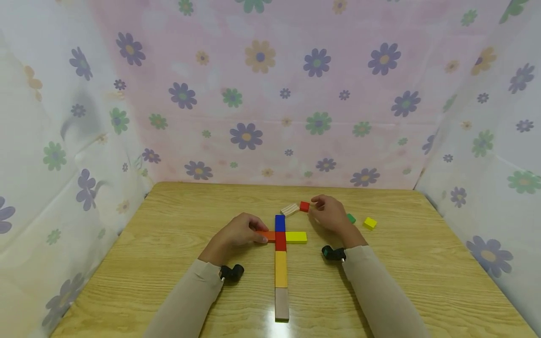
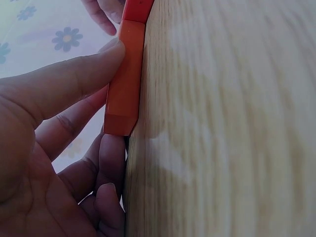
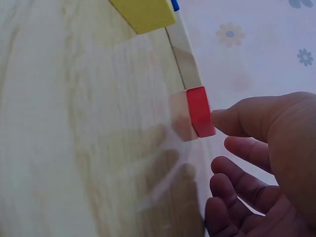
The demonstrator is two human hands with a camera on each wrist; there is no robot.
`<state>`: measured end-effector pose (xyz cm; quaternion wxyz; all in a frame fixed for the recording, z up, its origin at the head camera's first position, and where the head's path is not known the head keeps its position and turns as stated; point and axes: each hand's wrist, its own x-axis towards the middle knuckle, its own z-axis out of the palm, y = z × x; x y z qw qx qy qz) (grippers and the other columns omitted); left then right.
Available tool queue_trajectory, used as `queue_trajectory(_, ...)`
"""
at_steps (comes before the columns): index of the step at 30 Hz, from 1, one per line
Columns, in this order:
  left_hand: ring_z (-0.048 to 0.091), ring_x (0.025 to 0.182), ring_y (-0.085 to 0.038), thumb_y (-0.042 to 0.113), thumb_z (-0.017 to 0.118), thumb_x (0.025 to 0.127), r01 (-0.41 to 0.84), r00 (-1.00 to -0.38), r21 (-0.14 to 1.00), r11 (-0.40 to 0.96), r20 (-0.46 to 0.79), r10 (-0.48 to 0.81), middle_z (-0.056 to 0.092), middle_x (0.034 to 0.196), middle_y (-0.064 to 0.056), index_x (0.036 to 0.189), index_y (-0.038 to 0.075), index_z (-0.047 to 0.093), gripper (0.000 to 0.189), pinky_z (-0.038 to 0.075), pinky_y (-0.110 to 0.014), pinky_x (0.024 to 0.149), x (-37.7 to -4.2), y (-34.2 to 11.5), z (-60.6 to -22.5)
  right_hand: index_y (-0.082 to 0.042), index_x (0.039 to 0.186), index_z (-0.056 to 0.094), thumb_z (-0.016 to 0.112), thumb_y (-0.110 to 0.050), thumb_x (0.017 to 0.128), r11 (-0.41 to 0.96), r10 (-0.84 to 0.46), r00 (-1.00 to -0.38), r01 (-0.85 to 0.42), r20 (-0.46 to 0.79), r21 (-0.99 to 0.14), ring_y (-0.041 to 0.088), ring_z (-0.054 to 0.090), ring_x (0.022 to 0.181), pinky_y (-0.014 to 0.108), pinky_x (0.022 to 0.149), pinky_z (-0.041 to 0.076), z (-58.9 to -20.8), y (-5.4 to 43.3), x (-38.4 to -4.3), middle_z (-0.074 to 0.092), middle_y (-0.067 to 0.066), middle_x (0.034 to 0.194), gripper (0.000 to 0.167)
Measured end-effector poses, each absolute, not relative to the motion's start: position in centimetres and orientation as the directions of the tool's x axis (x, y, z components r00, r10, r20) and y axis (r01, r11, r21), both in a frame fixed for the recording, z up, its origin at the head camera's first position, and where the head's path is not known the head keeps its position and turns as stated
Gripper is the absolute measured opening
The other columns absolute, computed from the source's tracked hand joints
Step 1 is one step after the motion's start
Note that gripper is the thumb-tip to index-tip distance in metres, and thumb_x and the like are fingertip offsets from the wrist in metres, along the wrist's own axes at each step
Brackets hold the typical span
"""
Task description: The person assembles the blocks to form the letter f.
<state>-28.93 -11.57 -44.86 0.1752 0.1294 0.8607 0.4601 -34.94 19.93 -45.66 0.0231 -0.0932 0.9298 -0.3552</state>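
Note:
Toy blocks form a cross on the wooden table. My left hand (image 1: 242,230) pinches the orange block (image 2: 129,74) between thumb and fingers, its end against the central red block (image 1: 281,241). Opposite it lies a yellow block (image 1: 296,237), and a blue block (image 1: 280,223) tops the cross. Below the centre run an amber block (image 1: 281,269) and a pale wooden block (image 1: 282,304). Right beside a small red block (image 3: 199,111) is my right hand (image 1: 330,215), fingers loosely bent and holding nothing; its thumb tip overlaps the block's edge in the right wrist view.
A striped wooden block (image 1: 289,210) lies at an angle just beyond the blue one. To the right are a green block (image 1: 351,218), partly hidden by my right hand, and a small yellow block (image 1: 370,223). Flowered cloth (image 1: 279,155) stands along the table's back and sides.

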Motion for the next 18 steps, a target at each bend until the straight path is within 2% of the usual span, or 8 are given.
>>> queue_trajectory(6,0.062,0.093,-0.018,0.017,0.086,0.086,0.084,-0.906,0.839,0.538,-0.161,0.392,0.072,0.102,0.000,0.105,0.014,0.080,0.020,0.051,-0.033,0.085,-28.9,-11.5,-44.8,-0.008,0.138,0.063,0.069,-0.029,0.100,0.727,-0.202,-0.979,-0.172,0.033,-0.665,0.038,0.063,0.118,0.054,0.100,0.053,-45.0,20.6,-34.4,0.064,0.019,0.132,0.043)
queue_trajectory(18,0.061,0.092,-0.020,0.018,0.086,0.086,0.047,-0.912,0.838,0.544,-0.186,0.365,0.071,0.101,0.000,0.103,0.015,0.080,0.019,0.050,-0.035,0.088,-28.8,-11.6,-44.9,-0.011,0.140,0.063,0.068,-0.031,0.101,0.741,-0.197,-0.980,-0.172,0.035,-0.649,0.037,0.059,0.122,0.055,0.102,0.051,-44.0,22.2,-33.9,0.062,0.017,0.137,0.044)
